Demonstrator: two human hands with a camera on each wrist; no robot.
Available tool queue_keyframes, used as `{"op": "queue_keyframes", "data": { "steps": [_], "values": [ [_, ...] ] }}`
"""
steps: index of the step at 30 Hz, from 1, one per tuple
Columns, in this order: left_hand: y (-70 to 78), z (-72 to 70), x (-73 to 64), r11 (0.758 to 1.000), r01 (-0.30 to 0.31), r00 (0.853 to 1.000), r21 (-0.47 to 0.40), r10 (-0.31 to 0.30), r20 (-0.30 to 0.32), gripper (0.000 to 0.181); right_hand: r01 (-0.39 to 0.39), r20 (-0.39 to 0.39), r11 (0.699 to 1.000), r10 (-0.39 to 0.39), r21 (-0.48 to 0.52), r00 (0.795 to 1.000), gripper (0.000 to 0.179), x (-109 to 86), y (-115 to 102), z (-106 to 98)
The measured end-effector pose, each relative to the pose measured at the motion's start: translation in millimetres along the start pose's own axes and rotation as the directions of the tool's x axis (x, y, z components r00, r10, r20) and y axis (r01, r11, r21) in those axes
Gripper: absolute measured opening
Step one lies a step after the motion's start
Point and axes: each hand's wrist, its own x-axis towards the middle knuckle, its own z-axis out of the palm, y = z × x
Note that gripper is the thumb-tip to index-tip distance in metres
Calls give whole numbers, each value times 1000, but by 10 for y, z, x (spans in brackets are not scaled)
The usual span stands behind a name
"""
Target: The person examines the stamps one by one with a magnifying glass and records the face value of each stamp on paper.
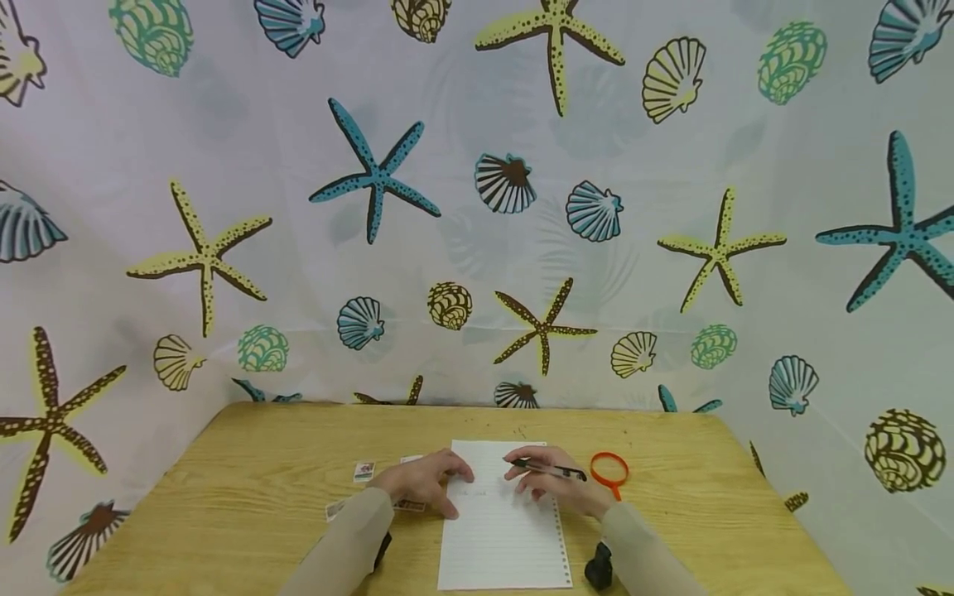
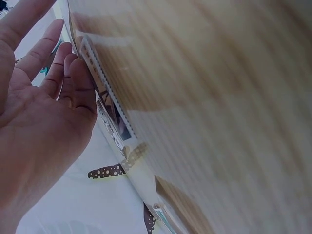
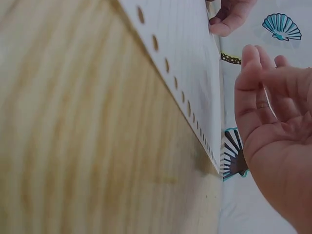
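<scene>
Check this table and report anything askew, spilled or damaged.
Nothing looks spilled or damaged. Only the stamp-like pieces seem untidy: they lie scattered left of the paper, some partly hidden by the left hand.

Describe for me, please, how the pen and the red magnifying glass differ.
The pen is slim, straight and mostly dark; the red magnifying glass has a round frame with a handle. The right hand holds the pen, whereas the magnifying glass lies on the table. Both are nearer the right hand than the left hand.

Right grip [image 3: 278, 124] near hole-edged paper [image 3: 190, 48] on wooden table [image 3: 87, 126], left grip [image 3: 231, 17] beyond, shell-printed cloth [image 3: 243, 204] behind.
</scene>
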Motion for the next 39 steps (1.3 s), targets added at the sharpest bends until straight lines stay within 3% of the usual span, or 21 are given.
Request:
{"op": "queue_keyframes", "data": {
  "steps": [6, 12, 15, 27, 39],
  "values": [
    [-21, -3, 33, 1000, 0, 1000, -11, 0, 6, 44, 4, 23, 994, -7, 109, 1000, 52, -63, 12, -102],
    [-53, 9, 36, 1000, -12, 1000, -14, 13, 14, 43, -113, -65, 964, 132, 239, 989, 58, -15, 30, -101],
    [-52, 15, 24, 1000, -15, 1000, -27, 15, 20, 43, -136, -79, 958, 160, 251, 984, 47, -21, 28, -108],
    [-16, -29, -24, 999, -29, 999, -29, 29, 15, 44, -104, -125, 986, 121, 128, 985, 51, -94, 24, -240],
    [-30, -19, 6, 999, -33, 999, -16, 34, 14, 45, -107, -198, 988, 83, -110, 977, 28, -211, 35, -432]
  ]
}}
